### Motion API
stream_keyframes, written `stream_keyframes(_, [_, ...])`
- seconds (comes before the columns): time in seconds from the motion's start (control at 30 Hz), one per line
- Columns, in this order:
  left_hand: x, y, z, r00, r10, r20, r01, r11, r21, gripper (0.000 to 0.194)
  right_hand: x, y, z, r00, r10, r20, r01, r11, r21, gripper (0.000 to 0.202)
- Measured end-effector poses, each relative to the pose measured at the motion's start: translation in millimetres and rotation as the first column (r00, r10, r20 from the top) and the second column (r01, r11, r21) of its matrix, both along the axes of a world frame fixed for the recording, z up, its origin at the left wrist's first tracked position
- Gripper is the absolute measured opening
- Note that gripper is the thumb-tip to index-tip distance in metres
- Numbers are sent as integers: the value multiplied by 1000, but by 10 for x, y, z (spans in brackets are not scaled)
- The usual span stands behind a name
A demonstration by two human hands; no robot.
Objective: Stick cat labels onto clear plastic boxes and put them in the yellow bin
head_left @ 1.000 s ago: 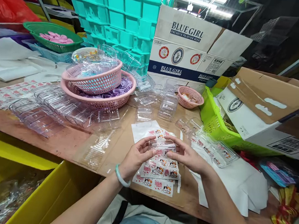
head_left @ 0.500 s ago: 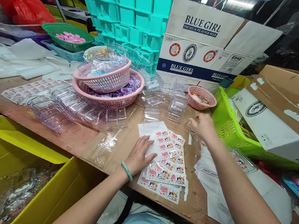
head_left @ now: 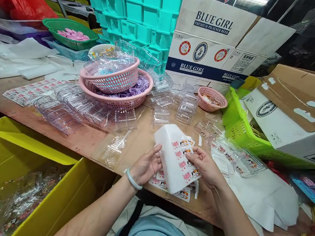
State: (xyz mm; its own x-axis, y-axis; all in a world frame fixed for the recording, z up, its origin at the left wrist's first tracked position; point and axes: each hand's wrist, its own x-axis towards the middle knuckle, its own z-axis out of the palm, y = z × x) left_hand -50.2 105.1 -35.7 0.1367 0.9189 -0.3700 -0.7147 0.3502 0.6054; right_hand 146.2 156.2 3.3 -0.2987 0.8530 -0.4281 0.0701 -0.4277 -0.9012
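Observation:
A sheet of cat stickers (head_left: 183, 160) with a blank white strip along its left side is raised and bent above the table. Its right edge is pinched between the thumb and fingers of my right hand (head_left: 205, 167). My left hand (head_left: 145, 166), with a pale bangle at the wrist, is turned palm up at the sheet's left edge. The left thumb and fingers are apart and loosely curved, touching or nearly touching the edge. More sticker sheets (head_left: 184, 194) lie beneath, partly hidden. Clear plastic cases (head_left: 241, 162) with cat stickers on them rest to the right.
Empty clear cases (head_left: 79, 102) lie in rows at left. Pink baskets (head_left: 112, 101) stand behind, with a smaller pink basket (head_left: 212, 99) at right. A lime green crate (head_left: 236, 120) borders the right side; a yellow box (head_left: 70, 191) stands below the left table edge.
My right hand has come back from the clear case at right and taken hold of the sticker sheet. The sheet has lifted; my left hand has turned from palm down to palm up.

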Motion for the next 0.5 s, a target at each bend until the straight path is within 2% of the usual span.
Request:
stream_keyframes(0.03, [29,5,20,997,-52,59,51,999,10,39,30,-53,-24,998,-13,54,10,999,51,48])
stream_keyframes(0.07, [64,15,32,995,-56,82,54,998,22,34,46,-93,-57,989,-62,132,41,986,160,49])
stream_keyframes(0.1, [106,26,40,996,-24,83,22,999,31,30,47,-123,-95,965,-152,216,77,945,319,50])
stream_keyframes(0.17, [197,46,54,996,42,84,-46,998,50,26,0,-169,-164,879,-346,329,60,764,642,50])
stream_keyframes(0.2, [241,52,61,994,62,93,-68,996,62,25,-43,-190,-191,847,-392,360,1,678,735,50])
stream_keyframes(0.23, [279,56,69,992,76,103,-85,993,78,23,-94,-211,-214,834,-392,388,-63,632,773,49])
stream_keyframes(0.27, [308,58,74,990,85,115,-96,991,96,20,-147,-232,-233,837,-362,410,-108,626,773,47])
stream_keyframes(0.33, [335,63,76,987,104,125,-120,985,128,15,-237,-266,-267,860,-308,406,-108,668,737,44])
stream_keyframes(0.5, [292,80,49,995,101,17,-102,985,140,17,-264,-271,-343,936,-263,234,74,797,600,39])
